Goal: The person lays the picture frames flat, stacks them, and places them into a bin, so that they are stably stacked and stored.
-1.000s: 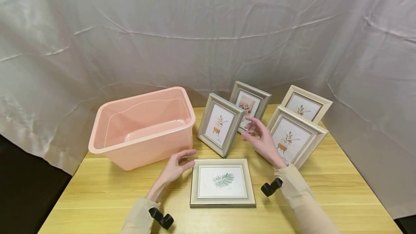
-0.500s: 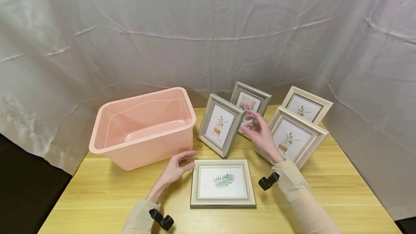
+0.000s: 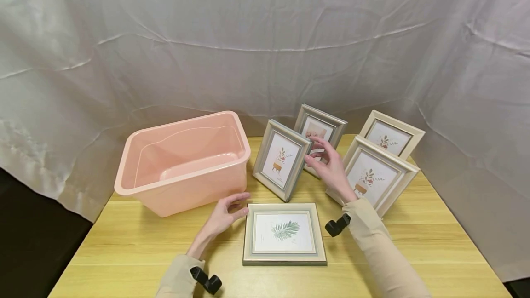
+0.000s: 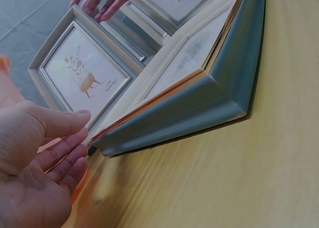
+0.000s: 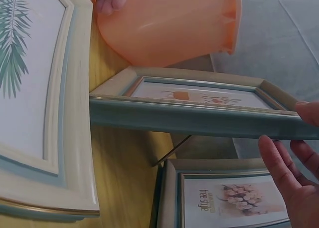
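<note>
The vase frame [image 3: 281,160] stands leaning back on the table [image 3: 439,243], beside the pink tub [image 3: 198,192]; its small lettering is unreadable. The right hand [image 3: 330,169] has thumb and bent fingers around the frame's right edge; whether they grip cannot be told. The left hand [image 3: 221,215], fingers loosely bent, is at a corner of the flat leaf frame [image 3: 284,233]. The flower frame [image 3: 318,128] behind reads "free style". The tub's inner floor shows.
</note>
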`<state>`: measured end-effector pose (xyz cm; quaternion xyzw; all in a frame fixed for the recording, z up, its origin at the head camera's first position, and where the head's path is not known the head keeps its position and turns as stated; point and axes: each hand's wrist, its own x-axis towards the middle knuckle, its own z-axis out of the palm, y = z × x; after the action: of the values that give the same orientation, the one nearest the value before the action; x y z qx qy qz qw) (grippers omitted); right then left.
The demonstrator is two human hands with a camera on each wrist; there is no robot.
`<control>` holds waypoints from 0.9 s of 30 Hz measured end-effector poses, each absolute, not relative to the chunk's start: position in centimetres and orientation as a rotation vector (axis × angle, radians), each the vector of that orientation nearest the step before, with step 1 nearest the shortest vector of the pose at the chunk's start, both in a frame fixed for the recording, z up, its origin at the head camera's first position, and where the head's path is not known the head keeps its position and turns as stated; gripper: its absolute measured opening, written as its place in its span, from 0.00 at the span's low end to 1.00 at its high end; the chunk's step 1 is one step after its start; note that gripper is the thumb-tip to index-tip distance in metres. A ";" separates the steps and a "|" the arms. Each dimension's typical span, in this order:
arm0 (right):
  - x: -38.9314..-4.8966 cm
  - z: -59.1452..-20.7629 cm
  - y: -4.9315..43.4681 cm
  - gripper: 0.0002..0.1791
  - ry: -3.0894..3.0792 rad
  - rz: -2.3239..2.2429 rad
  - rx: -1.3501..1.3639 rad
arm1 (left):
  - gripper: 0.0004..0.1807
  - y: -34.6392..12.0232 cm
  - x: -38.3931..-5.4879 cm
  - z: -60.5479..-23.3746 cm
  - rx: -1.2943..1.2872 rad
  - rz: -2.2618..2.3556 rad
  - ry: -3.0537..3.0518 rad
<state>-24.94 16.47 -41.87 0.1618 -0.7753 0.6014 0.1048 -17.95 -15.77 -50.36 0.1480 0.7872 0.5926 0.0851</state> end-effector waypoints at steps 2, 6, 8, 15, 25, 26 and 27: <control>-25.0 -41.8 16.4 0.32 -2.287 1.760 0.470 | 0.28 -15.8 -17.9 -50.4 0.432 1.772 2.342; -25.1 -41.5 16.1 0.32 -2.301 1.718 0.456 | 0.28 -15.8 -17.9 -50.4 0.429 1.777 2.340; -25.1 -41.4 16.0 0.31 -2.313 1.691 0.450 | 0.28 -15.8 -17.9 -50.5 0.432 1.776 2.342; -23.9 -39.6 15.3 0.28 -2.362 1.652 0.405 | 0.28 -15.7 -18.0 -50.6 0.431 1.773 2.348; -22.8 -38.0 14.8 0.28 -2.392 1.581 0.418 | 0.28 -15.7 -17.9 -50.6 0.413 1.764 2.346; -22.8 -38.0 14.8 0.28 -2.391 1.570 0.418 | 0.28 -15.7 -17.9 -50.6 0.414 1.764 2.347; -22.7 -37.9 14.7 0.28 -2.389 1.559 0.415 | 0.28 -15.7 -17.9 -50.6 0.416 1.763 2.347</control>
<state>-22.72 14.70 -37.91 0.1428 -0.8219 0.5362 0.1291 -17.92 -15.72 -50.59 0.1399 0.7885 0.5923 0.0884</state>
